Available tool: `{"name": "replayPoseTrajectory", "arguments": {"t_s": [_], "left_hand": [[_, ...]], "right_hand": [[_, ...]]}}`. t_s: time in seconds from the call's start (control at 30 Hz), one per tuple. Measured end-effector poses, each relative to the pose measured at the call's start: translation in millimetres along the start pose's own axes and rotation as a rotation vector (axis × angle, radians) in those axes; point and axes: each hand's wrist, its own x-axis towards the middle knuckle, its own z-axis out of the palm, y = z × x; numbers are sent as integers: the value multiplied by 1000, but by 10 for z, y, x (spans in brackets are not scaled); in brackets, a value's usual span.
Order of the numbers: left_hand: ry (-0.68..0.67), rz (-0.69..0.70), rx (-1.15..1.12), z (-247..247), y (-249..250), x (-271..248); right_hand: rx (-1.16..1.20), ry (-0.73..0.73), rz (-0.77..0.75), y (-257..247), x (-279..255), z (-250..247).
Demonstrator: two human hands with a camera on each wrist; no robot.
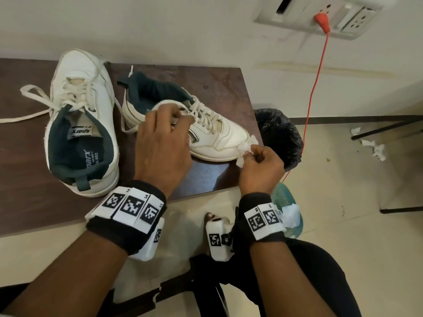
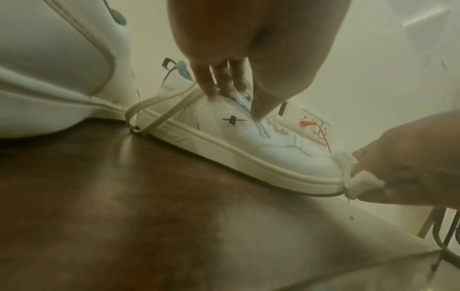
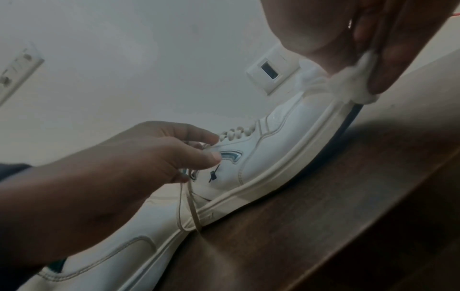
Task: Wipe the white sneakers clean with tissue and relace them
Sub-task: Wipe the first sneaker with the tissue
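Now tissue [image 1: 246, 150] between right fingers [image 1: 256, 154].

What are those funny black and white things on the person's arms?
Both wrists wear black fabric bands with white panels printed with square black-and-white code patterns. The left wrist band shows three patterns in a row, the right wrist band two. A white box-shaped camera, also bearing a code pattern, hangs under each band. No sleeves cover the forearms.

Dark brown wooden table [image 1: 34, 156]: one white lace-up sneaker [image 1: 80, 124] is placed toward the left, another white laced sneaker [image 1: 206, 129] at the right edge. Crumpled white tissue [image 1: 246, 148] is pressed against its toe. Black-lined bin [image 1: 279, 136] is set beyond that edge.
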Motion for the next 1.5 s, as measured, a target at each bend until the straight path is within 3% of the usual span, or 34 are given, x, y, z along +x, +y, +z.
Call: {"name": "replayPoseTrajectory", "arguments": {"t_s": [0.07,0.17,0.37,0.57,0.77,0.87,1.0,1.1,1.2,1.3,1.4,1.5], "left_hand": [[23,-36,69,-36,-13,42],[-86,-102,115,-59,-101,115],[-196,-84,169,-16,-153,102],[-237,-66,187,-29,-129,78],[-257,-68,193,-16,-65,18],[-224,-79,192,1,-38,16],[-172,-66,217,11,-5,-8],[-170,-59,238,5,-1,-19],[-189,-96,186,18,-3,-24],[-216,-122,211,25,17,-38],[-227,-130,229,29,48,-46],[-219,-119,224,37,55,-65]], "right_hand": [[4,-2,-14,15,10,2],[3,0,-51,37,8,5],[-28,-23,-49,19,-75,120],[-85,-161,-253,13,-452,285],[-69,64,-61,4,66,129],[-68,60,-27,-46,195,119],[-28,-1,-29,40,-118,213],[6,-128,-199,75,-473,335],[-18,-145,-314,70,-554,399],[3,-70,-223,102,-462,364],[31,86,-41,65,-218,265],[15,98,65,-20,34,201]]}}
